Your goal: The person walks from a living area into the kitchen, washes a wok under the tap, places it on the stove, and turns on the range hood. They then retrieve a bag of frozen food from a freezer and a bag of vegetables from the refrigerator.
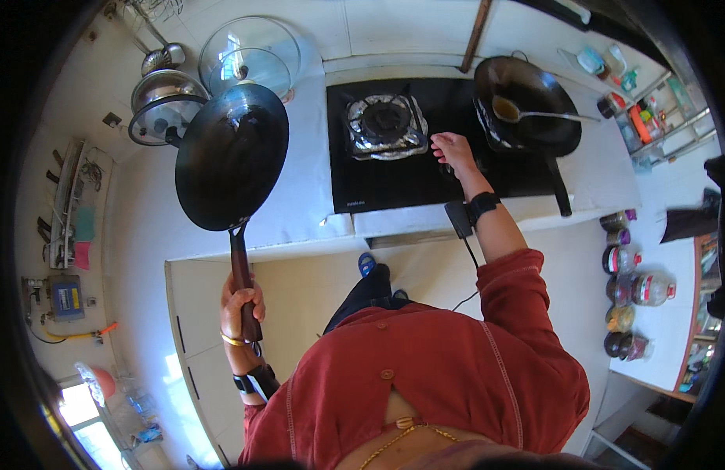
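My left hand [242, 302] grips the dark wooden handle of a black wok [233, 158]. The wok is held tilted on the left, overlapping the white worktop, with its dark inner surface facing me. My right hand [453, 151] is over the black glass gas hob [398, 188], just right of the left burner [386, 121]. Its fingers are loosely bent and nothing shows in them. On the right burner rests a second wok [515, 88], with a metal ladle [536, 114] lying across it. Brownish liquid shows in the ladle's bowl.
Glass lids [251, 50] lean on the wall behind the raised wok, beside a lidded metal pot [165, 94]. The second wok's handle [559, 188] juts over the counter's front edge. Bottles and jars [624, 288] line a surface at right. A cable [473, 255] hangs from my right wrist device.
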`<state>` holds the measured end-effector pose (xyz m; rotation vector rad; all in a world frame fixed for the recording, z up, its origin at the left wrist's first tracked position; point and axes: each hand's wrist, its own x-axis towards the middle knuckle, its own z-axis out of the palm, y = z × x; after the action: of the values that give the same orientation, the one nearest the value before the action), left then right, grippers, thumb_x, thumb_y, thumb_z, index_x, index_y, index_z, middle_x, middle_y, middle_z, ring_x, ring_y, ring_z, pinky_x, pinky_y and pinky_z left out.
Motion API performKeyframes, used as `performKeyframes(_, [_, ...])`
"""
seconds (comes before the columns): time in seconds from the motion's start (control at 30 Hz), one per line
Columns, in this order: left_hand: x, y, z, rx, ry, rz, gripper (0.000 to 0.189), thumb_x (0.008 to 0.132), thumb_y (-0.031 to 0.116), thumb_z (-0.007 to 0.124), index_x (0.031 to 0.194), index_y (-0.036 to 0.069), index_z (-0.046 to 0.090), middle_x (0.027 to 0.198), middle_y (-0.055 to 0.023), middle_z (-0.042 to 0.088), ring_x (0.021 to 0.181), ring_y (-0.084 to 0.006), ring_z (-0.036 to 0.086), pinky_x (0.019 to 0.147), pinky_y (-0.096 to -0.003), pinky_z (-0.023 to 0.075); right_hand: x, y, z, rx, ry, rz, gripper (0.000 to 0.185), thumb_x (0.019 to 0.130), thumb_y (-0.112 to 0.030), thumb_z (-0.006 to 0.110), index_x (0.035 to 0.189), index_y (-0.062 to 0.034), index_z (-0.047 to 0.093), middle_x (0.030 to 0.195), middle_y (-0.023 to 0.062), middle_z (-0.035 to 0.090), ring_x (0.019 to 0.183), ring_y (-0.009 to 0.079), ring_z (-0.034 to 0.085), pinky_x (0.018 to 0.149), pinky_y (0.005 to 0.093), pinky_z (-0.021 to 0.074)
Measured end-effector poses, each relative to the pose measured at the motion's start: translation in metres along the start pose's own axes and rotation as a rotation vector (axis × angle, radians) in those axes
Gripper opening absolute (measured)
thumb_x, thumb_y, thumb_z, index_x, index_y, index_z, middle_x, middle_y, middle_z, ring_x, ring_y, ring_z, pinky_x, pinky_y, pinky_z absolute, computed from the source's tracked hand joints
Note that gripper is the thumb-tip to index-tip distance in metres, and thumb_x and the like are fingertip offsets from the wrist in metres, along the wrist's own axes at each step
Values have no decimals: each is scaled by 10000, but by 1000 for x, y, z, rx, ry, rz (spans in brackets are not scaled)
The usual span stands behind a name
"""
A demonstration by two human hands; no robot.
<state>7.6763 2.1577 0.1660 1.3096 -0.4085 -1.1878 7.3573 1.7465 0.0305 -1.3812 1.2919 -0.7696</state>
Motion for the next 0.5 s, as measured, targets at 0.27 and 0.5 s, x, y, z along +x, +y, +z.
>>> performKeyframes(0.27, [41, 22, -6, 3, 63, 7, 365, 720, 92, 511, 1057, -16, 422, 561, -54, 441, 351, -134, 414, 333, -234, 357, 148, 20, 35, -490, 42, 72, 404, 739, -412, 684, 699, -10, 665, 660, 137, 652, 616, 249, 642, 621, 371, 494])
performKeyframes(0.5, [53, 30, -20, -2, 136, -18, 339, 713, 69, 495, 1035, -13, 430, 554, -62, 450, 342, -141, 423, 331, -234, 364, 173, 11, 42, -390, -228, 218, 282, 776, -206, 695, 604, -2, 605, 515, 87, 571, 387, 165, 532, 338, 297, 359])
